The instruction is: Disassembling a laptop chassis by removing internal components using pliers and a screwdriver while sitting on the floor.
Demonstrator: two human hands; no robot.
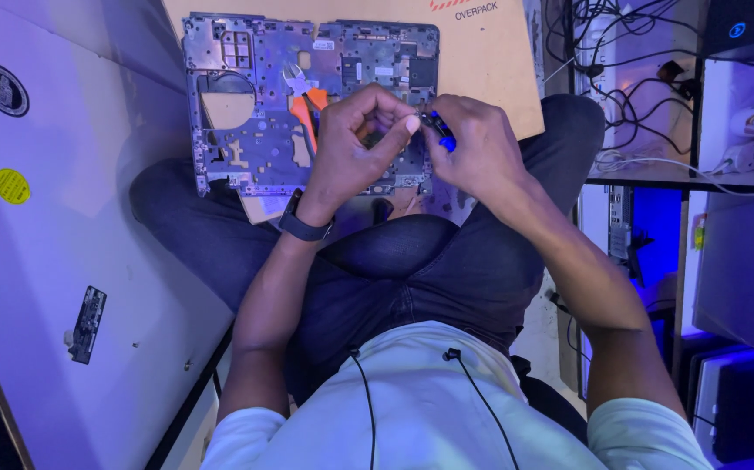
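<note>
Blue-handled small tool [440, 132], pinched in the closed right hand [473, 148], points leftward at a tiny part I cannot identify, nipped between thumb and forefinger of the left hand [355, 144], both touching above the grey metal laptop frame [246, 104] on the lap.

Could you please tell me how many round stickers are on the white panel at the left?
2: a black sticker near the top, a yellow sticker below it. Others may lie out of view.
</note>
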